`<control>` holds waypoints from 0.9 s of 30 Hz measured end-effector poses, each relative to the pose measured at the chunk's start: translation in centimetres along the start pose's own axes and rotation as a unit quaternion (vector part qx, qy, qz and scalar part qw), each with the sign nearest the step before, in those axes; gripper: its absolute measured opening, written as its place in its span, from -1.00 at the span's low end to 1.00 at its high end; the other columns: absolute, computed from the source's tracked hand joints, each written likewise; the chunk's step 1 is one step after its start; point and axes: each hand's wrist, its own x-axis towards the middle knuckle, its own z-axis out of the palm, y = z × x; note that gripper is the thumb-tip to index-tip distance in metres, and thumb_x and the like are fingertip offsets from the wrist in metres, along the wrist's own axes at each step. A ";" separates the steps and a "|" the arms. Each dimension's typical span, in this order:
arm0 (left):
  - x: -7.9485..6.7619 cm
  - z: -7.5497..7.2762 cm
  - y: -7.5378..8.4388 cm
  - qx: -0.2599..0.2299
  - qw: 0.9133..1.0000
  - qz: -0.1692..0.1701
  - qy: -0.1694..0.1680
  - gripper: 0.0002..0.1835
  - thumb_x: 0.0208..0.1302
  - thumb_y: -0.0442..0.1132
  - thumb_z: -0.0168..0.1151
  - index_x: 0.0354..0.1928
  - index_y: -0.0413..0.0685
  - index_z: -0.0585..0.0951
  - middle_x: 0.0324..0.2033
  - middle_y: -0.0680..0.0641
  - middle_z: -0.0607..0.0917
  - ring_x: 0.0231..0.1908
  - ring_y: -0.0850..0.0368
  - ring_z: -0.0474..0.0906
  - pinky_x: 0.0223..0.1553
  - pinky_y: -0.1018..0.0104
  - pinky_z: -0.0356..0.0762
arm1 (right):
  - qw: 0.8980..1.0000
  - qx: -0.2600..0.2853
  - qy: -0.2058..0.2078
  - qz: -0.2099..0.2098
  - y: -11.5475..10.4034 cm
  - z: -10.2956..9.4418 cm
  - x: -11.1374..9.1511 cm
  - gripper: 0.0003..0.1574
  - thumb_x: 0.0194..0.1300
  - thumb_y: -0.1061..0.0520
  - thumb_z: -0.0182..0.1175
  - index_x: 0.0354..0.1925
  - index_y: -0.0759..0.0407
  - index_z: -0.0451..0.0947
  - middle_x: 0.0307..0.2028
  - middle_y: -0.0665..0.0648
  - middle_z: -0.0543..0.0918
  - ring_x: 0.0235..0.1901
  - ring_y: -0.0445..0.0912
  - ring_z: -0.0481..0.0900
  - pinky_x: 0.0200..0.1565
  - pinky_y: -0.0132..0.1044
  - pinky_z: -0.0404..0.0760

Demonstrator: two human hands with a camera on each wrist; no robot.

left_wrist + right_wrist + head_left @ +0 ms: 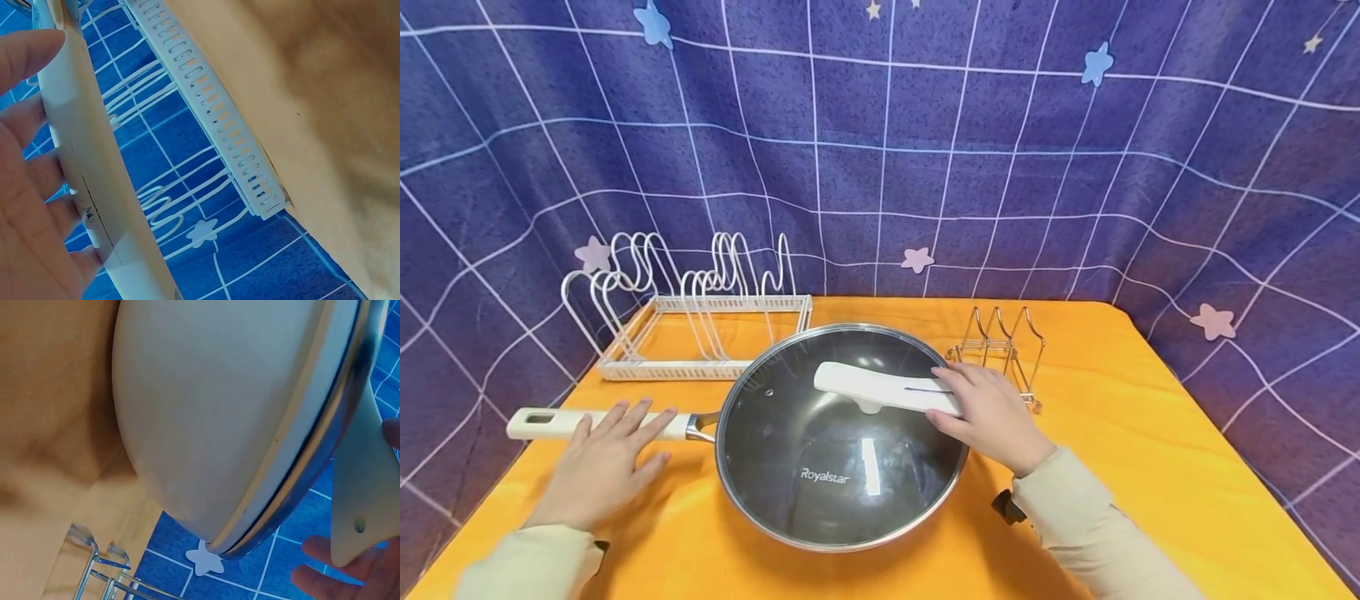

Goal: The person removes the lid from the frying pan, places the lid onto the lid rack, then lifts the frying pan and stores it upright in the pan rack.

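Note:
A wok (703,423) covered by a dark glass lid (790,433) marked "Royalstar" stands on the orange cloth. Its long cream handle (557,423) points left. My left hand (598,471) lies across this handle with fingers spread and fairly straight, the thumb apart; in the left wrist view the fingertips are right at the handle (94,156). On top of the lid, the white lid handle (865,383) slants to the right. My right hand (992,417) grips its right end, thumb on the near side and fingers on the far side. The right wrist view shows the wok's pale outer wall (200,412).
A white wire rack (662,371) with tall loops stands behind the wok at the left. A smaller chrome rack (1007,346) is at the back right, close to the right hand. A blue-purple grid curtain (880,183) with stars hangs behind the orange cloth (1150,433).

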 end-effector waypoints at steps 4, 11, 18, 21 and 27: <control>0.0 0.1 0.1 0.001 1.000 0.002 0.011 -0.41 0.20 -0.08 0.26 0.25 -0.14 0.44 0.24 -0.44 0.34 0.21 -0.50 0.18 0.17 -0.49 -0.11 | 1.000 0.002 -0.012 0.001 0.0 0.0 0.3 -0.36 0.18 -0.14 0.23 0.12 0.21 0.54 0.04 0.22 0.60 0.04 0.15 0.53 0.08 0.10 0.44; -0.1 0.2 0.1 0.006 1.000 0.004 0.024 -0.41 0.17 -0.08 0.28 0.24 -0.12 0.46 0.23 -0.43 0.36 0.21 -0.49 0.19 0.17 -0.49 -0.09 | 0.999 -0.008 -0.042 0.007 -0.4 -0.2 0.9 -0.35 0.18 -0.18 0.23 0.13 0.17 0.54 -0.02 0.18 0.63 -0.03 0.11 0.57 0.01 0.03 0.48; 0.0 0.1 0.2 0.004 0.999 0.002 0.043 -0.44 0.17 -0.10 0.28 0.21 -0.13 0.49 0.20 -0.41 0.41 0.18 -0.48 0.22 0.16 -0.49 -0.06 | 0.997 -0.025 -0.067 0.008 -1.4 -0.2 2.0 -0.34 0.14 -0.21 0.27 0.10 0.13 0.56 -0.17 0.11 0.67 -0.22 0.01 0.60 -0.13 -0.06 0.51; 0.0 0.2 0.4 0.004 0.999 0.000 0.045 -0.45 0.17 -0.10 0.28 0.20 -0.13 0.50 0.19 -0.41 0.41 0.18 -0.48 0.23 0.16 -0.49 -0.06 | 0.997 -0.035 -0.063 0.005 -1.8 -0.1 2.4 -0.35 0.10 -0.23 0.32 0.05 0.12 0.58 -0.31 0.05 0.64 -0.37 -0.07 0.56 -0.30 -0.17 0.51; -0.1 0.2 0.5 0.002 0.999 -0.005 0.052 -0.46 0.14 -0.12 0.30 0.18 -0.13 0.53 0.18 -0.39 0.44 0.17 -0.47 0.26 0.15 -0.49 -0.04 | 0.997 -0.048 -0.055 0.007 -2.2 0.4 3.0 -0.40 0.03 -0.20 0.37 -0.03 0.09 0.61 -0.43 0.00 0.57 -0.50 -0.14 0.48 -0.59 -0.30 0.40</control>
